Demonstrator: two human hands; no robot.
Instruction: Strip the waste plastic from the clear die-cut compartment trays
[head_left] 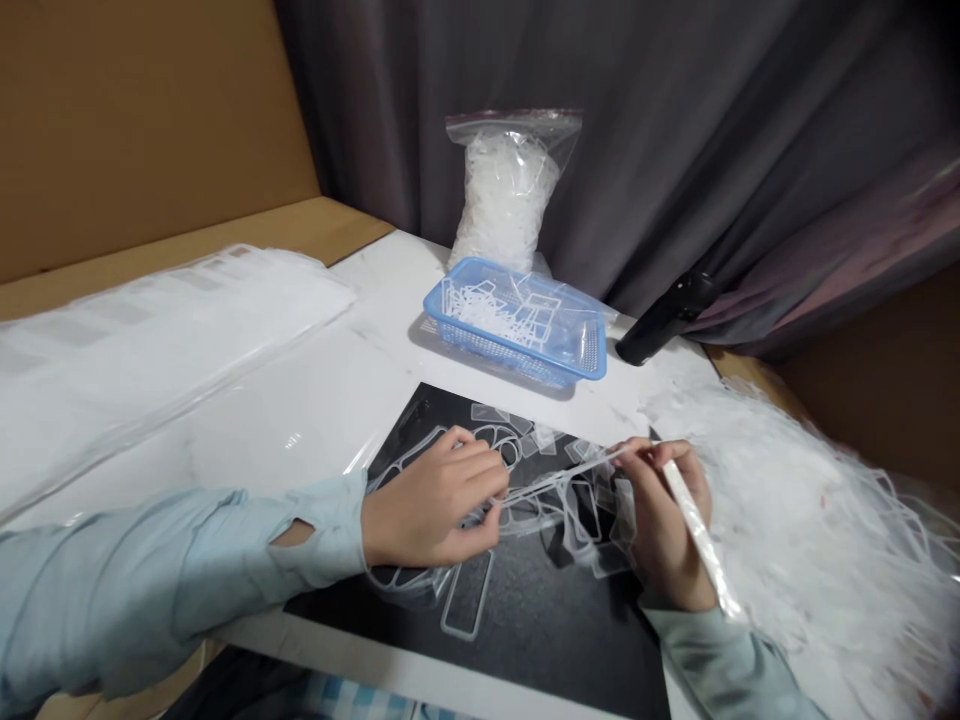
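Note:
My left hand (pixel 431 500) is closed in a pinch on a thin clear plastic film cut-out (pixel 559 485) that stretches across to my right hand (pixel 664 520). That hand also pinches the film and carries a white stick-like tool (pixel 701 540) along its fingers. Both hands hover over a black mat (pixel 525 610) strewn with clear film frames and small pieces. Light blue sleeves cover both arms.
A blue basket (pixel 517 320) with clear pieces sits behind the mat. A zip bag (pixel 506 185) of white scraps stands behind it. A heap of film offcuts (pixel 810 530) lies right, stacked clear sheets (pixel 150 330) left, a black tool (pixel 664 315) by the curtain.

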